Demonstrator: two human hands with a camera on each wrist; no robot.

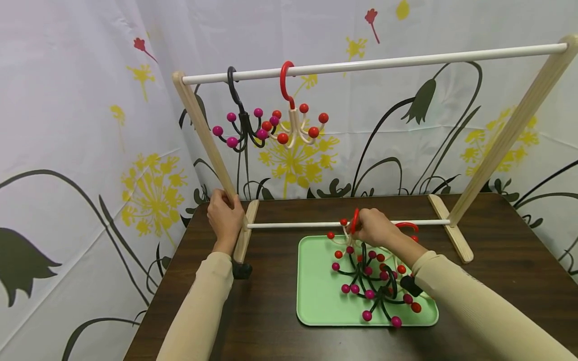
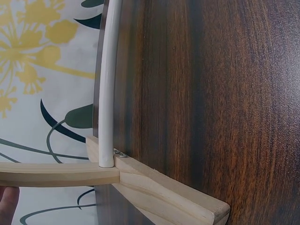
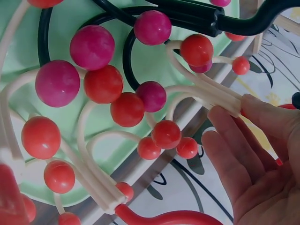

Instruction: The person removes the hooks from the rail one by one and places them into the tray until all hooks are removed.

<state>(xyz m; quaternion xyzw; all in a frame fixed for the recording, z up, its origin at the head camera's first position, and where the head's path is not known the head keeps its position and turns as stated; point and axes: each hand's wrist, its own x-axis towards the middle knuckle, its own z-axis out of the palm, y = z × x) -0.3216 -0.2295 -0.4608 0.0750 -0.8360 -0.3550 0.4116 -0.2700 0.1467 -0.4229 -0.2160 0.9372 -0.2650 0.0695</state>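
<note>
My left hand (image 1: 225, 215) grips the lower part of the wooden left post (image 1: 205, 135) of a rack; the left wrist view catches just a fingertip (image 2: 8, 204) beside that post. Over the back of a green tray (image 1: 311, 286), my right hand (image 1: 377, 228) pinches a cream multi-arm hanger (image 3: 220, 96) by its stem, near its red hook (image 1: 354, 220). Red balls tip its arms. Black hangers with magenta balls (image 1: 361, 271) and other cream ones with red balls lie tangled on the tray, partly behind my right hand and wrist.
From the rack's white top bar (image 1: 384, 62) hang a black hanger (image 1: 244, 123) and a cream hanger with a red hook (image 1: 293, 120). A lower white bar (image 1: 293, 225) runs behind the tray. Wooden feet (image 1: 451, 230) stand on the dark table (image 1: 271, 311), before a flowered curtain (image 1: 90, 100).
</note>
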